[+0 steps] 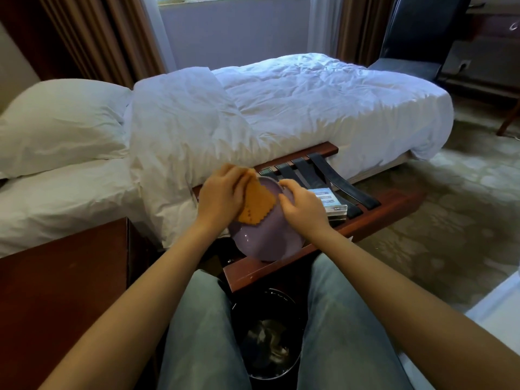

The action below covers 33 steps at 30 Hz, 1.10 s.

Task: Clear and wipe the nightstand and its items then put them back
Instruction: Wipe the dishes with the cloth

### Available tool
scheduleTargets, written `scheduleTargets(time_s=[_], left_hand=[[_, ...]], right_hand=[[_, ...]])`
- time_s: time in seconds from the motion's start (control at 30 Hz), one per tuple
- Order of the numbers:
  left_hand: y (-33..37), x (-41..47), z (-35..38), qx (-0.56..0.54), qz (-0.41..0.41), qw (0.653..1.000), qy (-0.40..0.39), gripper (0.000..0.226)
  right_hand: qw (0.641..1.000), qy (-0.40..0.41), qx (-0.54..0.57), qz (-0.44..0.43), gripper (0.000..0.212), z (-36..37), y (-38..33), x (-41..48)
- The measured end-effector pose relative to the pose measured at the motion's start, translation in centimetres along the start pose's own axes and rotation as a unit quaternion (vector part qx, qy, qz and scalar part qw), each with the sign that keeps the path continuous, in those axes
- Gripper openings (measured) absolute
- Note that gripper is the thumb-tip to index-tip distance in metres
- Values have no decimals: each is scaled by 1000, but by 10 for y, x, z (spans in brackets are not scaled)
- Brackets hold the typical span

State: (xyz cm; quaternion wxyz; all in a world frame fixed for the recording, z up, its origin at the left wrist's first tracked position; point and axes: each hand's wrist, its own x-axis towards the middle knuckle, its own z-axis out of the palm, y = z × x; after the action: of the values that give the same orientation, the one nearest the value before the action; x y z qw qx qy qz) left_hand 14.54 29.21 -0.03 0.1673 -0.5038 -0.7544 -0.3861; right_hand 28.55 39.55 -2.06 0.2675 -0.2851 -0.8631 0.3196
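Scalloped orange cloth [254, 199] on glossy plate [264, 237]

luggage rack [284, 267]: wooden frame, dark straps, beside bed | on it: lilac plate [264, 237], tilted at near edge; clear boxed card [330, 205] on straps | bed [281, 108]: white duvet, pillow [62, 122]

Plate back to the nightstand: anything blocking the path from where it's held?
Nothing visible does. The purple plate is held over the luggage rack, left hand wiping it with the orange cloth, right hand gripping its rim. The nightstand lies to the left; its visible top is bare.
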Motion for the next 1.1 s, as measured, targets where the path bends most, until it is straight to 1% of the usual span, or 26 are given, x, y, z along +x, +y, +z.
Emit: scheduleTargets(time_s=[0.03,0.07,0.1,0.13,0.17,0.27,0.37,0.43,0.5,0.6,0.7,0.77,0.83,0.97,1.1], left_hand=[[-4,3,-2,-20,-72,996,45,21],[-10,4,-3,-45,-153,984,82,20],[-16,3,-5,-62,-222,969,95,20],[-22,0,-5,-64,-268,958,78,22],[-29,-5,-2,-60,-288,955,40,26],[-42,-20,13,-72,-323,940,-84,41],[-46,-28,34,-94,-354,906,-212,44],[-48,-31,49,-105,-381,882,-257,44],[-54,-33,64,-98,-400,872,-265,38],[-64,-35,85,-59,-413,868,-270,24],[-69,-32,102,-8,-431,858,-278,16],[-72,-30,109,27,-439,851,-286,14],[-76,-29,114,51,-439,847,-295,16],[-79,-28,119,85,-416,852,-307,15],[-76,-28,120,105,-395,856,-315,16]], right_hand=[[999,14,18,43,30,-3,5,4],[995,32,41,86,29,-5,12,8],[989,46,64,125,28,-7,19,11],[983,55,83,157,28,-8,25,13],[977,58,100,181,28,-7,30,15],[960,67,153,224,24,7,41,20],[949,52,173,260,25,27,48,27],[944,42,174,278,25,38,54,30],[939,33,167,298,23,45,64,32],[934,9,154,322,17,55,83,32],[939,-14,122,321,21,62,96,34],[947,-40,62,313,34,63,101,35],[952,-69,-32,297,41,62,104,35],[952,-78,-178,237,40,55,109,35],[953,-47,-248,168,31,49,115,34]])
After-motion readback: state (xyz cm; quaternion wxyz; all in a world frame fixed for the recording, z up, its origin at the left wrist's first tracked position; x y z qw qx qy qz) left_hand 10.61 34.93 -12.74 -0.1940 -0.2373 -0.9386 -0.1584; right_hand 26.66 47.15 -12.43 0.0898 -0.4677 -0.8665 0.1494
